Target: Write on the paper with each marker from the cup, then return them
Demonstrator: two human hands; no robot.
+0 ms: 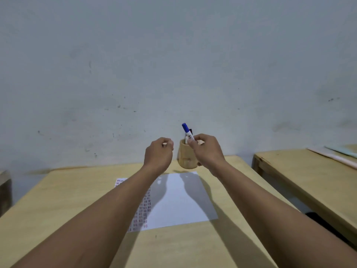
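A wooden cup (186,158) stands at the far edge of the table, just beyond a white paper (179,200) whose left part carries rows of small red and blue marks. My right hand (206,149) pinches a blue-capped marker (187,130) that sticks up out of the cup mouth, tilted left. A dark marker tip shows just behind it in the cup. My left hand (159,152) hovers left of the cup with its fingers curled closed and nothing in them. Both forearms stretch over the paper.
The light wooden table (58,209) ends at a grey wall just behind the cup. A second wooden table (301,171) stands to the right across a narrow gap, with pale sheets (336,153) at its far end. A dark object (4,190) sits at the left edge.
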